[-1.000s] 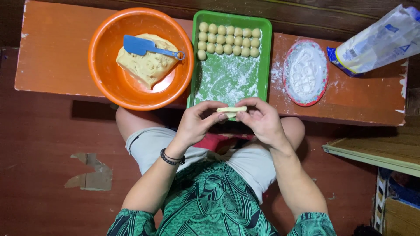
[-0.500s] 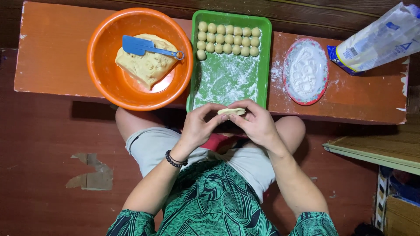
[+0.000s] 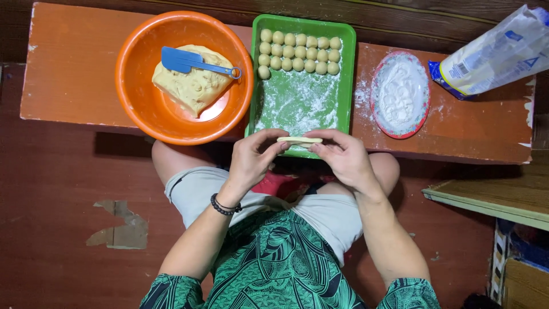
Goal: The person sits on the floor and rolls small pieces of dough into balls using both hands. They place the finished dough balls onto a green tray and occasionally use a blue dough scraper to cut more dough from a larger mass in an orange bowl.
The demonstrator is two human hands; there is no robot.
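Note:
A small flattened strip of pale dough (image 3: 299,139) is pinched between the fingertips of my left hand (image 3: 254,157) and my right hand (image 3: 343,157), just above the near rim of a green tray (image 3: 347,80). The tray is dusted with flour and holds several small dough balls (image 3: 300,50) in rows at its far end. Left of the tray, an orange bowl (image 3: 143,109) contains a lump of yellow dough (image 3: 191,88) with a blue scraper (image 3: 191,62) lying on it.
A low orange-brown bench (image 3: 74,68) carries everything. To the right of the tray sits a red-rimmed plate of white flour (image 3: 400,94), then a tilted flour bag (image 3: 497,54). A wooden ledge (image 3: 492,197) lies at right. The floor is dark red.
Both hands have lifted slightly toward the tray's near rim, and the dough piece between the fingers has been stretched flatter and longer.

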